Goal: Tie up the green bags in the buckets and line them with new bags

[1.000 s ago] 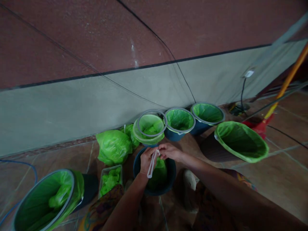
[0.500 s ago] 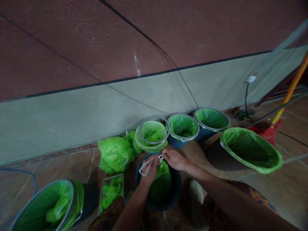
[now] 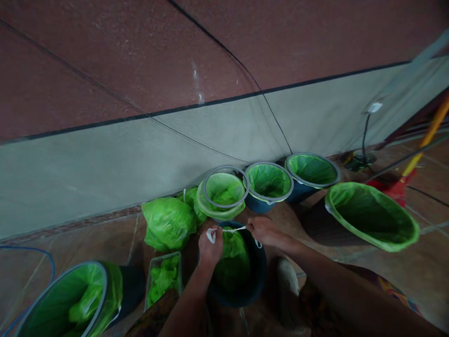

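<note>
My left hand (image 3: pixel 211 242) is closed round one end of a white drawstring (image 3: pixel 232 230). The other end is gripped in my right hand (image 3: pixel 263 229), and the string runs taut between my fists with a small knot or twist midway. Below it a green plastic bag (image 3: pixel 232 260) sits gathered inside a dark blue bin (image 3: pixel 257 281). Loose string ends show beside both fists. Just beyond my hands stands a bin (image 3: pixel 221 213) lined in pale green, with a loose grey ring (image 3: pixel 247 187) lying on top.
Other lined bins (image 3: pixel 268 203) line the wall, and a green-lined dark bin (image 3: pixel 336 229) leans at right. At left are a full green bag (image 3: pixel 168 222), a clear tub (image 3: pixel 150 285) of green bags and another lined bin (image 3: pixel 105 285). A red broom (image 3: pixel 393 189) and cables lie far right.
My hands have moved apart, left and right, drawing the white string straight between them. The loop that hung by my left hand is now bunched in that fist.
</note>
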A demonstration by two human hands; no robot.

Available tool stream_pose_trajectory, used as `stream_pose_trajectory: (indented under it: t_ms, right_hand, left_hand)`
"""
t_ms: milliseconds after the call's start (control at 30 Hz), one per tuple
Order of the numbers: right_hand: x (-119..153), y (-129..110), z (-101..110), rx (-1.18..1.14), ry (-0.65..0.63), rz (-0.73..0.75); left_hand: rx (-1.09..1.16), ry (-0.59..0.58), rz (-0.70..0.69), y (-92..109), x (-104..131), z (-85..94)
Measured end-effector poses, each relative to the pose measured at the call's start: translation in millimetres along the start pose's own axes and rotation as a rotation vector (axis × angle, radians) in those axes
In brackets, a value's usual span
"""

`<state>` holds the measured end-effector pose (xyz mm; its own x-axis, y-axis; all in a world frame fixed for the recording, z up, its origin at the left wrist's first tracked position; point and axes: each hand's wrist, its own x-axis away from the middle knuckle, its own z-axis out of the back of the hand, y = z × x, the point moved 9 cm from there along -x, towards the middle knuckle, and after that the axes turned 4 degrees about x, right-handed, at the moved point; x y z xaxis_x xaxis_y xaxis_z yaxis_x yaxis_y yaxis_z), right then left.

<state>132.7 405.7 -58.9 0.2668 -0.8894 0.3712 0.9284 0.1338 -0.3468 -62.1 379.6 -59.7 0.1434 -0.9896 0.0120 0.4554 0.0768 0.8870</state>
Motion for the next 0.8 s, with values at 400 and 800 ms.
stream_pose_trajectory:
  t_ms: [400, 800]
  right_hand:
    - [6.6, -35.1, 19.9, -0.407, -0.052, 0.229]
    - [-7.5, -34.3, 16.7, -1.035, -0.050, 0.128]
  left_hand:
    - [0.627, -0.267, 0.307, 12.0, 6.3, -38.7]
    - [0.079, -0.426, -0.105, 38.6, 12.4, -42.1]
